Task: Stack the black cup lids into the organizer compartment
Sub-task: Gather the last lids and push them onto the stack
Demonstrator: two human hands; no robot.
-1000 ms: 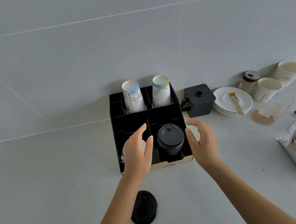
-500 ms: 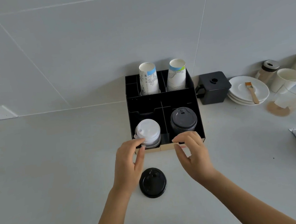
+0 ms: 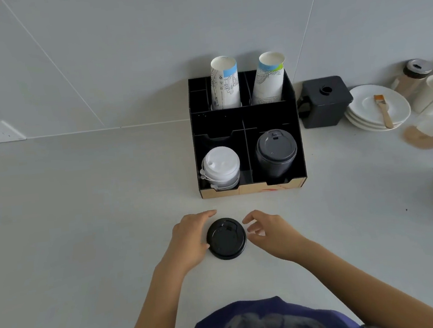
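Both grips, left hand (image 3: 190, 240) and right hand (image 3: 269, 234), have dropped back from the black compartmented organizer (image 3: 252, 186) at twelve o'clock and now bracket, released, the last loose round black plastic lid (image 3: 226, 239) on the table (image 3: 83, 231), so I judge one pickup remains.

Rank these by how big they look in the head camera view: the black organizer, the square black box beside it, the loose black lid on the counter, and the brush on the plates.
1. black organizer
2. square black box
3. loose black lid, nearer the camera, so its rank under the box is unsure
4. brush
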